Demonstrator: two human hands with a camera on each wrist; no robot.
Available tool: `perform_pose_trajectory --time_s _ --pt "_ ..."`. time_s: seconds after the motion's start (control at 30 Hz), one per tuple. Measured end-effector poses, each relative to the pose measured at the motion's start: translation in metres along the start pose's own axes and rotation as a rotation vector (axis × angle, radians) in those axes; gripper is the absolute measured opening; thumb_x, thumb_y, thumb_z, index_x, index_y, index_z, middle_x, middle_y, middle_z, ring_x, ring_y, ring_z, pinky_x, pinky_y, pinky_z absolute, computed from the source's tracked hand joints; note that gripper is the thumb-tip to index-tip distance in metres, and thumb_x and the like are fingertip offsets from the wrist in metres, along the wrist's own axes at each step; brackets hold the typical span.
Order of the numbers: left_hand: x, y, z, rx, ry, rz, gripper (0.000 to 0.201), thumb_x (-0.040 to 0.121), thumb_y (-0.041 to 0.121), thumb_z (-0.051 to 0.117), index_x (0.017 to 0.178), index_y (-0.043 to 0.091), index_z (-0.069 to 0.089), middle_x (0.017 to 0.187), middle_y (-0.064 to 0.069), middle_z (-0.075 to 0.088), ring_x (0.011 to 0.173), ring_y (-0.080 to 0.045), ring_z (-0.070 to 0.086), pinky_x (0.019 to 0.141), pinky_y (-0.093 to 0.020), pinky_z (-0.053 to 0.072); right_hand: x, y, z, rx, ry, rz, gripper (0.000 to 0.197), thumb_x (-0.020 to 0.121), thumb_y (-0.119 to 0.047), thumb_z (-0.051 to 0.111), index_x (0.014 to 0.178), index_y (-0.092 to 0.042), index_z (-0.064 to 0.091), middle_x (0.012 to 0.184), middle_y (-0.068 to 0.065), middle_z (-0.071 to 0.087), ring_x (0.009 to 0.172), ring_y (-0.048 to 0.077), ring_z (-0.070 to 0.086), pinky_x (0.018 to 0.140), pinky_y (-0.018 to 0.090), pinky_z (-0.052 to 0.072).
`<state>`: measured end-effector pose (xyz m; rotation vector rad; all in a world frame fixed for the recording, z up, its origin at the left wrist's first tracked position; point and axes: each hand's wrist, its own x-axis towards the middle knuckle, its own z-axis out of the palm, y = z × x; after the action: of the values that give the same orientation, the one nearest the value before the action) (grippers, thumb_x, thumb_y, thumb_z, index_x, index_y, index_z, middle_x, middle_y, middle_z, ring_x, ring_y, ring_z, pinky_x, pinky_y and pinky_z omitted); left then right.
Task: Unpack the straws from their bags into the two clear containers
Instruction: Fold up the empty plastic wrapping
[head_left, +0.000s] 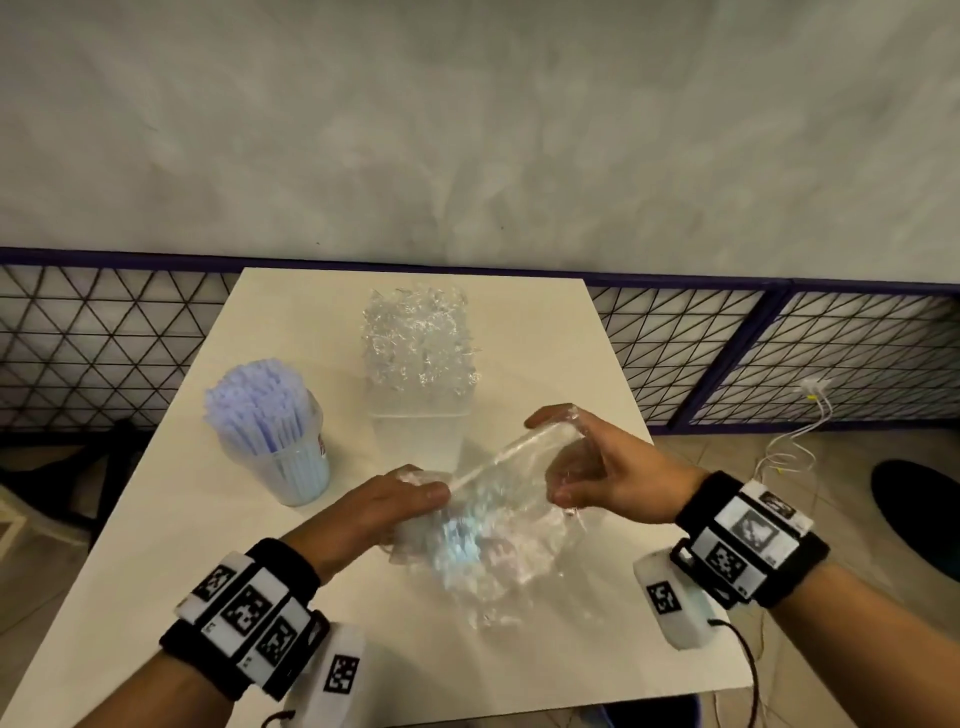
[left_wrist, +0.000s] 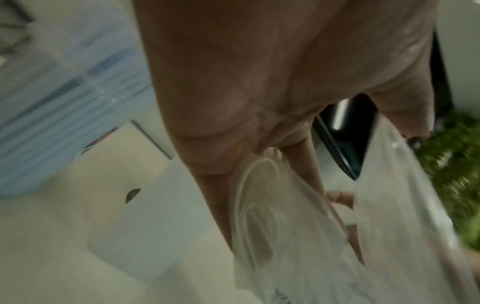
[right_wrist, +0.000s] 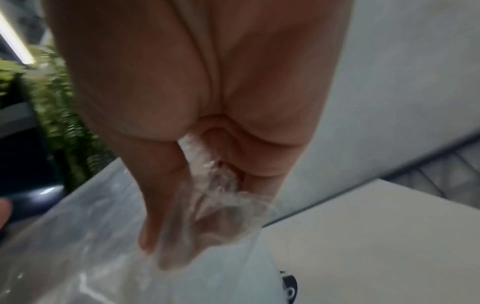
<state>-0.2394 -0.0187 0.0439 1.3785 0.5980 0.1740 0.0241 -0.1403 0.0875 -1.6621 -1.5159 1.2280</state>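
Observation:
A clear plastic bag (head_left: 488, 525) hangs stretched between both hands above the near middle of the white table (head_left: 322, 322). My left hand (head_left: 410, 493) pinches its left corner, and my right hand (head_left: 566, 457) grips the bunched right end. The bag (left_wrist: 298, 236) shows crumpled under the left fingers, and the bag (right_wrist: 223, 207) is wadded in the right fingers. A round clear cup (head_left: 296, 467) at the left holds several pale blue straws (head_left: 260, 405). A square clear container (head_left: 418, 400) behind the bag holds several clear-wrapped straws (head_left: 418, 343). The bag's inside looks empty.
A grey wall and a black lattice fence (head_left: 104, 338) run behind the table. A white cable (head_left: 795, 431) lies on the floor at the right, near a dark round object (head_left: 919, 514). Green plants (left_wrist: 451, 164) show in the wrist views.

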Motion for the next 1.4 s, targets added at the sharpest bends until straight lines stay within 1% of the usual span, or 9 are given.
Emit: perform_pose_trajectory --time_s 0.17,0.27,0.37,0.47,0.73,0.9,1.07,1.23,1.4 --pt "0.004 0.019 0.023 0.468 -0.109 0.066 0.047 0.081 0.051 0.067 0.091 0.006 0.074 0.104 -0.012 0.056 0.098 -0.020 0.062 0.091 -0.022 0.048 0.017 -0.030 0.012 -0.361 -0.102 -0.088 0.069 0.087 -0.007 0.068 0.139 -0.038 0.035 0.090 0.001 0.069 0.081 0.018 0.066 0.083 0.036 0.056" --pt "0.011 0.013 0.026 0.457 0.083 0.035 0.013 0.092 0.035 0.063 0.084 0.033 0.073 0.111 -0.005 0.061 0.101 -0.017 0.064 0.098 -0.035 0.048 0.023 -0.029 0.020 -0.638 0.245 -0.195 0.075 0.080 -0.020 0.074 0.142 -0.033 0.033 0.116 0.002 0.058 0.103 0.018 0.051 0.089 0.040 0.046" --pt "0.015 0.003 0.025 0.421 0.293 0.054 0.023 0.094 0.023 0.061 0.076 0.027 0.075 0.106 -0.006 0.058 0.095 -0.017 0.064 0.085 -0.026 0.047 0.015 -0.026 0.037 -0.825 0.630 -0.293 0.049 0.080 -0.030 0.075 0.123 -0.026 0.050 0.111 0.000 0.050 0.100 0.019 0.044 0.080 0.036 0.038" --pt "0.016 -0.003 0.028 0.418 0.396 0.074 0.022 0.094 0.022 0.060 0.078 0.022 0.075 0.103 -0.005 0.056 0.092 -0.017 0.064 0.084 -0.027 0.048 0.004 -0.021 0.064 -0.653 0.561 -0.202 0.027 0.091 -0.036 0.063 0.113 -0.022 0.057 0.099 -0.008 0.050 0.085 0.009 0.048 0.078 0.029 0.044" --pt "0.017 -0.009 0.034 0.330 0.284 0.188 0.015 0.097 0.034 0.058 0.096 0.041 0.071 0.112 -0.001 0.055 0.104 -0.003 0.060 0.098 -0.028 0.045 0.017 -0.001 0.078 0.150 0.483 0.265 0.051 0.084 -0.048 0.072 0.126 -0.027 0.050 0.111 -0.018 0.059 0.093 0.004 0.066 0.073 0.016 0.048" --pt "0.016 -0.009 0.026 0.213 0.198 0.167 0.014 0.090 0.043 0.064 0.101 0.047 0.071 0.123 -0.005 0.062 0.111 -0.015 0.065 0.103 -0.044 0.048 0.019 0.009 0.065 0.318 0.416 0.128 0.037 0.082 -0.024 0.080 0.074 -0.001 0.051 0.062 -0.013 0.054 0.058 0.005 0.051 0.061 0.021 0.042" --pt "0.013 -0.003 0.018 0.294 0.313 0.049 0.037 0.069 0.066 0.073 0.081 0.032 0.081 0.108 0.010 0.067 0.105 -0.003 0.064 0.100 -0.033 0.050 0.012 0.004 0.053 0.343 0.502 0.059 0.026 0.071 -0.007 0.086 0.092 -0.008 0.070 0.093 0.002 0.074 0.081 0.015 0.070 0.070 0.021 0.055" --pt "0.005 0.003 0.013 0.327 0.166 -0.114 0.072 0.066 0.085 0.051 0.079 0.021 0.080 0.104 0.006 0.067 0.097 -0.003 0.061 0.083 -0.025 0.043 0.005 0.000 0.036 0.264 0.564 -0.119 0.027 0.064 -0.016 0.087 0.083 -0.010 0.069 0.079 -0.001 0.072 0.073 0.012 0.068 0.070 0.027 0.055" --pt "0.004 0.013 0.021 -0.019 0.043 -0.160 0.059 0.083 0.069 0.053 0.084 0.015 0.076 0.089 0.006 0.075 0.081 -0.005 0.068 0.074 -0.018 0.048 0.004 -0.006 0.034 0.265 0.495 -0.176 0.042 0.077 0.003 0.079 0.111 -0.021 0.071 0.078 0.005 0.070 0.062 0.010 0.061 0.052 0.016 0.045"
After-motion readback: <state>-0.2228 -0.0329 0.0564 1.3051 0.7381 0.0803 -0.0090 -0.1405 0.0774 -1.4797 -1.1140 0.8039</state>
